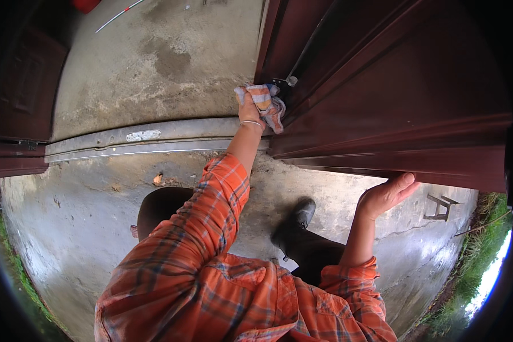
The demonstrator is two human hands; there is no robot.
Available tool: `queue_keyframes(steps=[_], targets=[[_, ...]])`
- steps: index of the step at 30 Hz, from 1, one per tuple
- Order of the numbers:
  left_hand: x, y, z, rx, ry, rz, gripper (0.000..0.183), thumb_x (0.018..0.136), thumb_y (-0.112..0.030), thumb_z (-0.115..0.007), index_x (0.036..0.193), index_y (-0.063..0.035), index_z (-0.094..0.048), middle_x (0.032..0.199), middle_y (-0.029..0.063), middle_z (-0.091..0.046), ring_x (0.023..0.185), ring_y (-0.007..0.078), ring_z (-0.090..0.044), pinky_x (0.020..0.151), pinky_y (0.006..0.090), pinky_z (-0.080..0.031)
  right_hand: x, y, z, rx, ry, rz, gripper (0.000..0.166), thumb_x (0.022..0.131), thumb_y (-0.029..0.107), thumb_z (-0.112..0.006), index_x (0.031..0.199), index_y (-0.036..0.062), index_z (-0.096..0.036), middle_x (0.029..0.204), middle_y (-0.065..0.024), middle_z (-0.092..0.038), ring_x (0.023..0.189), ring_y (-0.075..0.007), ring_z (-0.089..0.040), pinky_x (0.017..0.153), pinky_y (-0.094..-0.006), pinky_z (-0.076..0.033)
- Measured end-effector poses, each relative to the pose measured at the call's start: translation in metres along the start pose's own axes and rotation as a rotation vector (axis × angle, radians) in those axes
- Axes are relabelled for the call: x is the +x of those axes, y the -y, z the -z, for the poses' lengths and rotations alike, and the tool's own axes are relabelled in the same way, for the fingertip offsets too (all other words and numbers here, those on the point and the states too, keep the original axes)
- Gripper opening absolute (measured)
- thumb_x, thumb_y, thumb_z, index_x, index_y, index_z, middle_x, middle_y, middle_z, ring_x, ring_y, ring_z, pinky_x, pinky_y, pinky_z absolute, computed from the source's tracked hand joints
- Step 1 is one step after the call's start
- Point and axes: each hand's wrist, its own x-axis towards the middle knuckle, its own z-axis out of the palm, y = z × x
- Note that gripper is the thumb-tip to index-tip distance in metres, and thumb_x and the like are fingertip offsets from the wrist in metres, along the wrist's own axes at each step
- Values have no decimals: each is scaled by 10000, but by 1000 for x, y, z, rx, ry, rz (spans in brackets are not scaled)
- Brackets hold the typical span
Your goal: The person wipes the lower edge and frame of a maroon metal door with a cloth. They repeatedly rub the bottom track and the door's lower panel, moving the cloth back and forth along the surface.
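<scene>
My left hand [249,110] grips a crumpled orange, white and grey striped cloth [261,97]. The cloth sits against the lower corner of a dark red-brown door [393,94], beside a small hinge fitting [291,81] and the end of the metal threshold [188,131]. A bit of blue shows at the cloth's far side; what it is cannot be told. My right hand [387,195] rests against the door's near edge, thumb extended, with nothing seen in it. Its fingers are partly hidden from view.
Another dark red-brown door leaf [23,85] stands at the left. A red and white rod [119,16] lies on the concrete floor beyond the threshold. A small stool-like frame [441,207] stands at the right, near grass. A dry leaf [157,178] lies near my left knee.
</scene>
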Motion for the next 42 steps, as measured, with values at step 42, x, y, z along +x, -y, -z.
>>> queue_keyframes(steps=[42], targets=[[-196,-162,-185,738,409,-1686,287,830,-106,-557,1075,34,-511,988,108,-538,877,193,-530,787,289,-408,8,-4,6,-143,-39,66,578,805,324,-594,1216,-16,-372,1067,-145,-443,984,-270,-404,859,-344,-326]])
